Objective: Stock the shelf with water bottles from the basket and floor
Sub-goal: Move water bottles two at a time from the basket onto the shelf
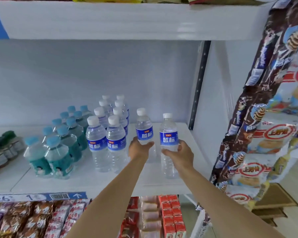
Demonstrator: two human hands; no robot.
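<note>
Two clear water bottles with white caps and blue labels are upright over the white shelf [100,184]. My left hand [139,148] grips the lower body of one bottle [143,127]. My right hand [179,154] grips the other bottle [168,134] around its middle; its base reaches down near the shelf's front. Just left of them stand two rows of the same blue-label bottles [110,131], running back toward the rear wall. The shelf's right end beside my hands is bare white board.
Teal-capped bottles [58,148] stand left of the blue-label rows, with dark-capped jars [3,148] further left. Hanging snack bags [258,117] crowd the right side. A white shelf [127,21] runs overhead. Packaged snacks [41,219] and red cartons [172,215] fill the shelf below.
</note>
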